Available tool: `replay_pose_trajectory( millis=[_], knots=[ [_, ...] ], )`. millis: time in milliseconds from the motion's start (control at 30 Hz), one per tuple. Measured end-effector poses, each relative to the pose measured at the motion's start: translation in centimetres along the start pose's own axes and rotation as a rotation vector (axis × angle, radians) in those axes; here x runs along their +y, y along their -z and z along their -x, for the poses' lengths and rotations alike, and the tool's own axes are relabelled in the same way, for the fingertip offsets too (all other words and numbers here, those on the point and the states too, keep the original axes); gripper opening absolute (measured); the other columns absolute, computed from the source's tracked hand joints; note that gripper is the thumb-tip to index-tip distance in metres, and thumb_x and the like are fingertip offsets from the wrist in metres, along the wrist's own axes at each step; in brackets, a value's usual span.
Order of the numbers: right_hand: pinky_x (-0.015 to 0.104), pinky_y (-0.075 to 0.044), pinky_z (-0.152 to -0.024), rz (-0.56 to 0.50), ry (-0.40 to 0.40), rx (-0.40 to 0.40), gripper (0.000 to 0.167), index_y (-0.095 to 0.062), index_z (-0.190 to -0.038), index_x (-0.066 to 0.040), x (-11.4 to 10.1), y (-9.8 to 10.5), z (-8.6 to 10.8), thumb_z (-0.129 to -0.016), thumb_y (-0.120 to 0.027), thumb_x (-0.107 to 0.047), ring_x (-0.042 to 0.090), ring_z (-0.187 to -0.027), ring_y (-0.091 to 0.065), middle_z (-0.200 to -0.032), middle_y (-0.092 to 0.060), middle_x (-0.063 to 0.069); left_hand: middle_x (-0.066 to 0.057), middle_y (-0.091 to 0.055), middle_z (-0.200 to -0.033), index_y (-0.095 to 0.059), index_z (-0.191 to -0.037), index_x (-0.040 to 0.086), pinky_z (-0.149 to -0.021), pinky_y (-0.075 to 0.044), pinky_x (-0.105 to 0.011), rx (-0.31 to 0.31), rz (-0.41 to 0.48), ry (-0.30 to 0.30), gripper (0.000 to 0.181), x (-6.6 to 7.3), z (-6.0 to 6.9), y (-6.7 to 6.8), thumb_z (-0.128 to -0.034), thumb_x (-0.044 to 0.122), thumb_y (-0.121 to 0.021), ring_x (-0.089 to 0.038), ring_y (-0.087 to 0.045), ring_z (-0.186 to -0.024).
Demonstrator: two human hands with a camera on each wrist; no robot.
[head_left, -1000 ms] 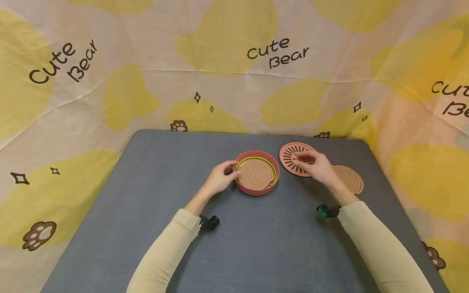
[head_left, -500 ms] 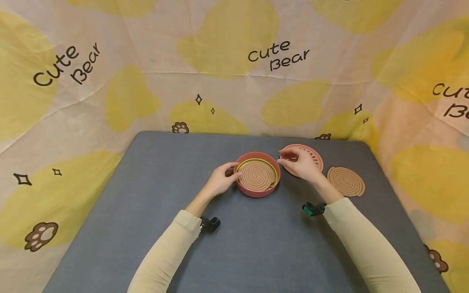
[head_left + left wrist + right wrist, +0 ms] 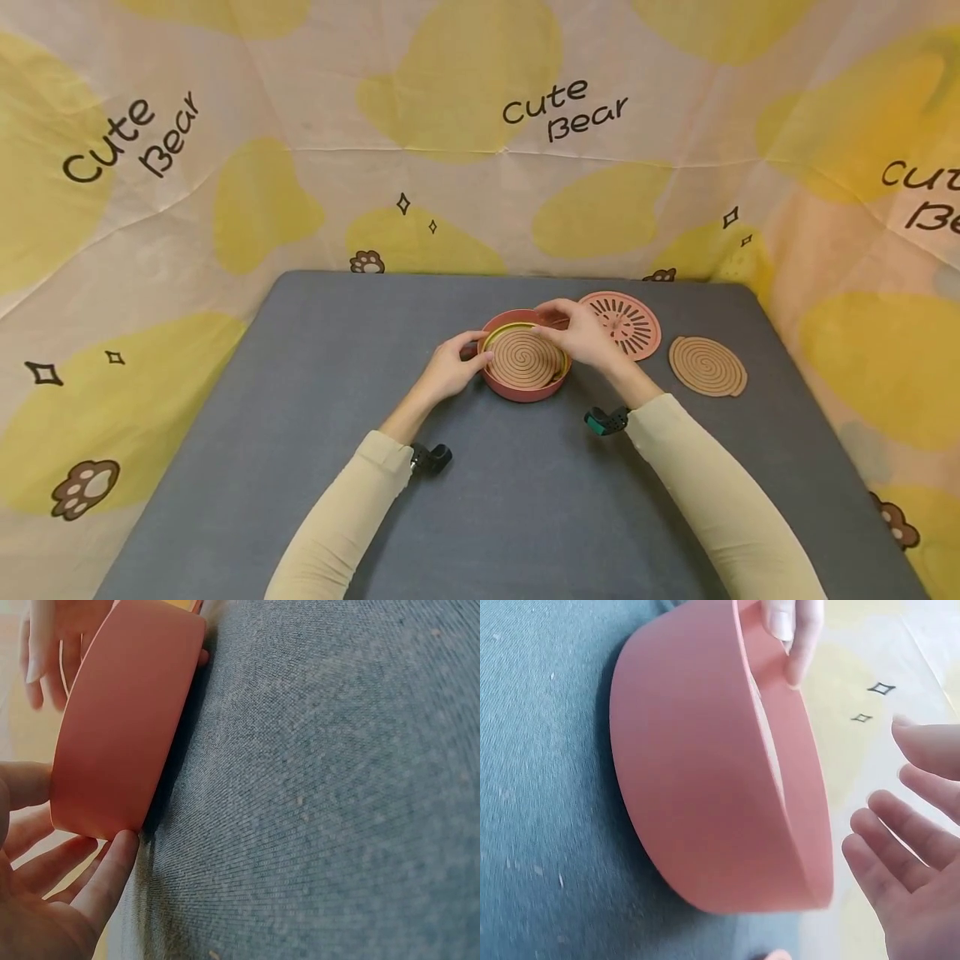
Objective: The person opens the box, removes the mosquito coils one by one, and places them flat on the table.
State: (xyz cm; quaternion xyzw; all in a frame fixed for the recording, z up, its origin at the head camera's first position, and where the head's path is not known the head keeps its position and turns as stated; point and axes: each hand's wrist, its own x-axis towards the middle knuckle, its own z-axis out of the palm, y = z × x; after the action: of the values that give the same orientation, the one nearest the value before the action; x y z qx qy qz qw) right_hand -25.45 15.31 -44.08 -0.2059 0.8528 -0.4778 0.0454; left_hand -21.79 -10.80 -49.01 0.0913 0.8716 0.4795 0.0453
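Dish (image 3: 525,396): round, red, with a plain smooth wall. It stands upright on the table, toward the back and a little right of centre in the head view. Likely light and stiff, somewhat slick on the outside. Take it by the wall at opposite sides, thumb over the rim, and keep it level.

Coil (image 3: 522,357): one, tan, spiral, lying in the dish below the rim. Probably dry and brittle; best handled flat by its outer edge, without bending.

Yellow ring (image 3: 504,328): one, inside the dish, around the coil. Material cannot be told.

Left hand (image 3: 448,367): you grip the dish by its left side, thumb at the rim, fingers against the outer wall.

Right hand (image 3: 588,335): you have it at the dish's right side, fingers loosely spread with a gap to the thumb. In the right wrist view it is apart from the wall and holds nothing.

Slotted disc (image 3: 628,327): one, pink, flat on the table behind your right hand. Looks thin and rigid; lift by the edge.

Second coil (image 3: 707,367): tan, flat on the table, right of the disc, well apart from the dish.

Table (image 3: 480,517): blue-grey, fabric-textured.

Backdrop (image 3: 450,108): printed cloth, yellow patches, "Cute Bear".
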Motion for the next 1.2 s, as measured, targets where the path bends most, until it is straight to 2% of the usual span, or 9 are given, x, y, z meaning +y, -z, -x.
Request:
replay_pose_trajectory(
  millis=[167,467,967,1200],
  knots=[
    [0.051,-0.048,-0.099,-0.009,0.004,-0.028,0.041,-0.065,-0.131,-0.001,0.0,-1.0,-0.5,-0.096,-0.073,-0.021,0.036,-0.116,-0.060,-0.126,-0.064,0.020,-0.010,-0.061,-0.139,-0.062,-0.140,0.015,-0.096,-0.052,-0.048,0.002,0.002,-0.002,0.045,0.1,0.0,0.0,-0.0987,0.033,-0.069,-0.028,-0.061,-0.123],
    [0.049,-0.049,-0.099,0.055,-0.038,-0.068,0.042,-0.065,-0.134,-0.010,0.0,-2.9,-1.3,-0.098,-0.071,-0.030,0.030,-0.122,-0.059,-0.133,-0.062,0.012,-0.010,-0.060,-0.140,-0.061,-0.141,0.016,-0.094,-0.053,-0.046,-0.008,0.008,0.000,0.047,-0.2,0.1,0.0,-0.0986,0.034,-0.070,-0.027,-0.061,-0.124],
    [0.050,-0.047,-0.101,0.163,-0.088,-0.124,0.056,-0.060,-0.138,-0.004,0.7,-4.2,-2.6,-0.094,-0.075,-0.034,0.033,-0.124,-0.056,-0.136,-0.060,0.017,-0.009,-0.062,-0.138,-0.062,-0.141,0.014,-0.095,-0.053,-0.045,-0.001,0.017,0.000,0.047,-0.2,-0.2,-0.1,-0.0983,0.033,-0.070,-0.026,-0.063,-0.122],
    [0.049,-0.046,-0.103,0.202,-0.077,-0.141,0.059,-0.061,-0.137,-0.003,0.9,-4.5,-2.8,-0.091,-0.079,-0.034,0.033,-0.125,-0.056,-0.135,-0.061,0.016,-0.009,-0.062,-0.138,-0.061,-0.141,0.014,-0.095,-0.053,-0.045,-0.007,0.028,0.008,0.048,-0.1,-0.2,0.0,-0.0985,0.033,-0.070,-0.025,-0.063,-0.121]
  ],
)
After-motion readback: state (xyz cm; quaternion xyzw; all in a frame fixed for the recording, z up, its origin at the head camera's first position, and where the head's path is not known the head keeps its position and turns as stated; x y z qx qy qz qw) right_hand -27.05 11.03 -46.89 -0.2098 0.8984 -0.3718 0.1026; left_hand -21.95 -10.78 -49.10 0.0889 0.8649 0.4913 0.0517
